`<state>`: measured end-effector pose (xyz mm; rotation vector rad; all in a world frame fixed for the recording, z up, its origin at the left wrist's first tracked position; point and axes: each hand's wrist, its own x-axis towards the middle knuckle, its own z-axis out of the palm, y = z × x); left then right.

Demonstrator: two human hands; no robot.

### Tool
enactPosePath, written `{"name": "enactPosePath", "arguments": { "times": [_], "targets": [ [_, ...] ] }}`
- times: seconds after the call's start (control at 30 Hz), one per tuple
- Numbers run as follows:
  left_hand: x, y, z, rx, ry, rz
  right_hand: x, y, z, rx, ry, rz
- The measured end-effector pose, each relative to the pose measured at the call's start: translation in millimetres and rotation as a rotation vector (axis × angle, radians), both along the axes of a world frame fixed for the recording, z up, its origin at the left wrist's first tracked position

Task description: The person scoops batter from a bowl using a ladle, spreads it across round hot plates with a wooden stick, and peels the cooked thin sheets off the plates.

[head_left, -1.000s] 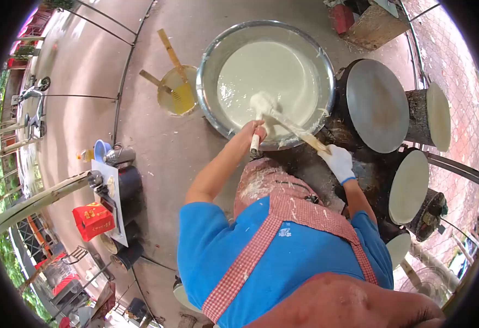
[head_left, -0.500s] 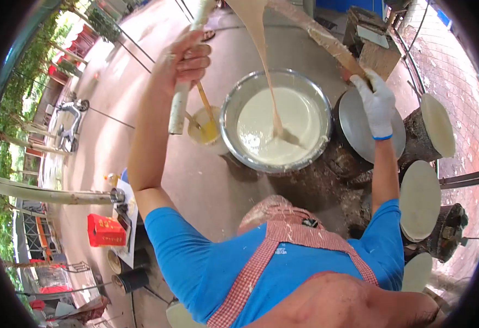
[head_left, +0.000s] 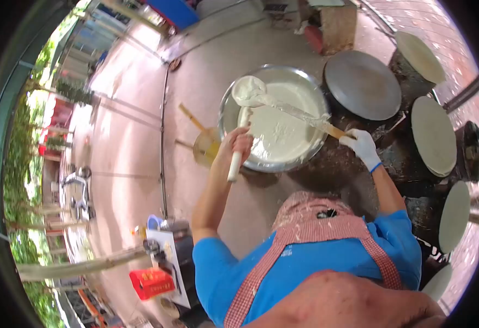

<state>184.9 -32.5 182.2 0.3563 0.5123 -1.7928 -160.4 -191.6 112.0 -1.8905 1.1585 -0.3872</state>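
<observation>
My bare left hand (head_left: 235, 146) is closed round the pale handle of a ladle (head_left: 248, 87). The ladle's round head, coated in batter, is over the left part of a wide metal basin (head_left: 300, 165) of creamy white batter (head_left: 283, 128). In a white glove, my right hand (head_left: 363, 148) grips the end of a wooden paddle (head_left: 299, 113) smeared with batter. The paddle slants across the basin, and its far end meets or overlaps the ladle's head; I cannot tell whether they touch.
Right of the basin is a bare grey round griddle (head_left: 363, 85). Further griddles (head_left: 434, 136) covered with pale batter curve round my right side. A small tub (head_left: 206, 146) of yellow liquid with wooden-handled tools stands left of the basin. A red box (head_left: 152, 282) is at lower left.
Both hands have come down toward the basin, the left one also moving right. The ladle and paddle, raised earlier with batter streaming down, are now low over the basin. My view has shifted.
</observation>
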Motion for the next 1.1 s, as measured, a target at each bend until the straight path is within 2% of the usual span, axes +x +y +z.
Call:
{"name": "enactPosePath", "arguments": {
  "times": [0.03,0.07,0.1,0.17,0.2,0.27,0.3,0.33,0.37,0.4,0.43,0.47,0.5,0.57,0.63,0.7,0.77,0.83,0.9,0.93,0.97,1.0,1.03,1.07,1.1],
  "targets": [
    [0,1,5,-0.096,0.052,-0.074,-2,2,20,-0.016,-0.004,-0.038],
    [-9,-4,7,-0.147,-0.277,-0.012,-6,9,36,0.047,-0.102,-0.093],
    [-20,-9,1,-0.153,-0.263,-0.046,-12,15,45,0.107,-0.198,-0.149],
    [-47,-28,-15,-0.292,-0.614,-0.046,-19,12,29,0.196,-0.275,-0.113],
    [-66,-36,-20,-0.306,-0.541,-0.043,-27,8,5,0.130,-0.256,-0.068],
    [-92,-57,-34,-0.206,-0.162,-0.092,-54,13,-18,0.314,-0.145,-0.081],
    [-98,-70,-47,-0.133,0.186,-0.162,-74,19,-29,0.332,-0.057,-0.122],
    [-107,-83,-67,-0.115,0.233,-0.096,-101,24,-39,0.296,0.045,-0.100],
    [-118,-94,-103,-0.111,0.244,-0.106,-135,30,-87,-0.127,0.054,-0.042],
    [-126,-107,-141,0.026,0.443,-0.010,-166,38,-94,-0.074,0.168,-0.066],
    [-144,-117,-129,0.044,0.456,-0.040,-191,49,-82,-0.116,0.289,-0.142],
    [-162,-126,-117,0.061,0.469,-0.069,-219,56,-83,-0.190,0.253,-0.230],
    [-180,-138,-105,0.067,0.469,-0.066,-242,54,-70,-0.168,0.368,-0.283],
    [-205,-169,-96,-0.170,0.314,-0.231,-278,45,-56,-0.160,0.545,-0.446],
    [-209,-211,-101,-0.172,0.163,-0.364,-298,18,-59,-0.150,0.465,-0.624],
    [-220,-257,-89,-0.239,-0.656,-0.386,-286,-12,-41,-0.302,0.287,-0.683],
    [-231,-304,-85,-0.266,-1.044,-0.471,-262,-46,-40,-0.415,0.250,-0.700],
    [-255,-336,-107,-0.232,-1.112,-0.422,-229,-75,-43,-0.648,0.190,-0.455],
    [-265,-376,-138,-0.208,-1.162,-0.363,-184,-99,-21,-0.350,0.501,-0.385],
    [-264,-389,-162,-0.255,-1.224,-0.329,-178,-118,-53,-0.342,0.497,-0.415],
    [-262,-401,-186,-0.301,-1.282,-0.295,-181,-121,-59,-0.340,0.502,-0.429],
    [-249,-412,-205,-0.401,-1.694,-0.325,-186,-127,-61,-0.310,0.470,-0.459],
    [-244,-414,-203,-0.412,-1.693,-0.314,-191,-135,-63,-0.283,0.435,-0.483],
    [-242,-411,-199,-0.334,-2.148,-0.310,-203,-140,-62,-0.238,0.147,-0.510],
    [-236,-402,-197,-0.214,-2.603,-0.307,-212,-142,-63,-0.004,-0.032,-0.620]
  ]
}}
